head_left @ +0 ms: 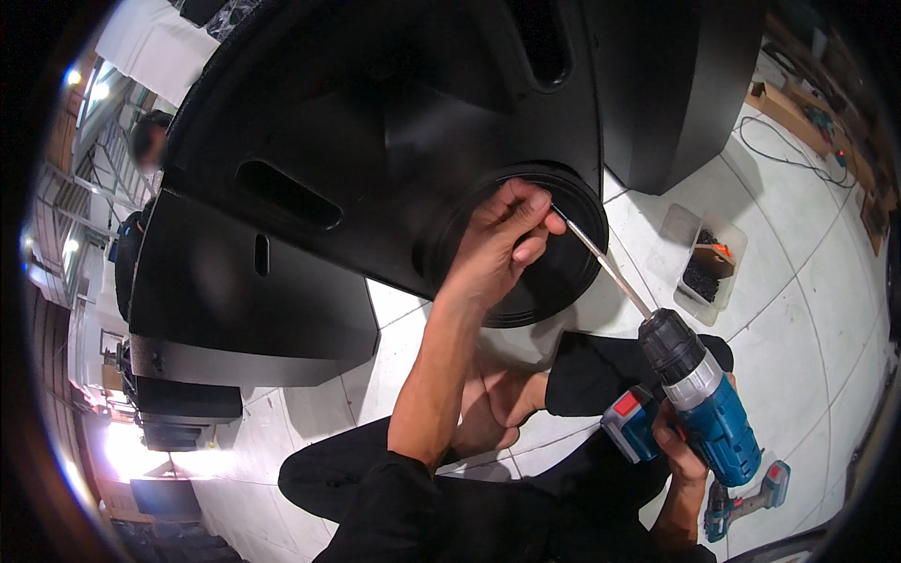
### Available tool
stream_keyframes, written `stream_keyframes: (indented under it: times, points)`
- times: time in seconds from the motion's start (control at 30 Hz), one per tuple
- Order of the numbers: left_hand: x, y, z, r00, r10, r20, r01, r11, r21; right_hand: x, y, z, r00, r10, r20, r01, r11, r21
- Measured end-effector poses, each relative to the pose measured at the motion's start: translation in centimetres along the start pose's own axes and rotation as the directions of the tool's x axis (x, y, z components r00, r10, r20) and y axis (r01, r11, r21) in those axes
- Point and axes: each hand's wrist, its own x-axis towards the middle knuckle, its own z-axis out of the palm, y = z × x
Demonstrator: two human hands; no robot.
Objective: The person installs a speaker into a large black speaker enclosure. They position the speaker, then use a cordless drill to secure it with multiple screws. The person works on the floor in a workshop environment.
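Observation:
My right hand is wrapped round the grip of a blue and black cordless drill. From its chuck a long silver driver bit points up and to the left. At the bit's tip my left hand is closed in a pinch on a small dark piece that looks like a screw, mostly hidden by the fingers. Just behind that hand is the round black rim of a large black speaker cabinet, which has slotted openings.
A clear plastic box of small black screws sits on the tiled floor at right. A second cordless drill lies at lower right. More black cabinets stand around. A cable and cardboard boxes are far right; a person is far left.

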Motion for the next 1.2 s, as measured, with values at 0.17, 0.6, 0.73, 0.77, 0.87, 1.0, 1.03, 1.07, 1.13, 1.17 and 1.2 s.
stream_keyframes:
  times: [0.17, 0.6, 0.73, 0.77, 0.87, 1.0, 1.03, 1.07, 1.13, 1.17, 1.2]
  points:
    - [0.5, 0.8, -0.4, 0.998, 0.031, -0.046, -0.021, 0.979, 0.202, 0.8, -0.1, -0.5, 0.997, -0.070, 0.033, 0.072, 0.995, -0.075]
    - [2.1, 4.9, 0.5, 0.988, 0.001, 0.151, -0.113, 0.674, 0.730, 1.1, 1.5, -3.6, 0.999, -0.038, -0.031, 0.033, 0.989, -0.147]
    - [2.7, 5.2, 0.3, 0.996, -0.006, 0.088, -0.051, 0.779, 0.625, 1.9, 1.1, -1.9, 0.989, -0.135, -0.052, 0.132, 0.990, -0.057]
    - [2.7, 5.2, 0.1, 0.996, 0.004, 0.094, -0.061, 0.790, 0.610, 2.1, 0.9, -2.0, 0.996, -0.090, -0.022, 0.088, 0.993, -0.080]
    - [2.9, 4.8, 0.0, 0.994, 0.028, 0.101, -0.082, 0.806, 0.586, 2.3, 0.2, -1.3, 1.000, 0.006, 0.005, -0.006, 1.000, 0.009]
    - [2.9, 4.6, 0.5, 0.994, 0.055, 0.094, -0.100, 0.796, 0.597, 2.0, 1.3, -1.9, 0.999, -0.032, 0.026, 0.035, 0.993, -0.110]
    - [2.8, 4.6, 0.5, 0.993, 0.067, 0.100, -0.113, 0.796, 0.594, 1.9, 1.6, -2.0, 0.999, -0.034, 0.037, 0.039, 0.991, -0.131]
    - [2.8, 4.7, 0.5, 0.991, 0.081, 0.105, -0.128, 0.791, 0.598, 1.8, 1.7, -2.0, 0.999, -0.008, 0.046, 0.012, 0.995, -0.100]
    - [2.7, 4.7, 0.4, 0.987, 0.109, 0.116, -0.157, 0.780, 0.605, 1.4, 2.0, -2.2, 0.993, 0.107, 0.056, -0.111, 0.990, 0.084]
    - [2.8, 4.6, 0.5, 0.986, 0.114, 0.121, -0.165, 0.763, 0.625, 1.3, 2.6, -2.5, 0.978, 0.195, 0.069, -0.206, 0.949, 0.237]
    - [2.7, 4.8, 0.5, 0.985, 0.122, 0.125, -0.174, 0.745, 0.644, 1.2, 2.8, -2.6, 0.980, 0.190, 0.064, -0.199, 0.955, 0.220]
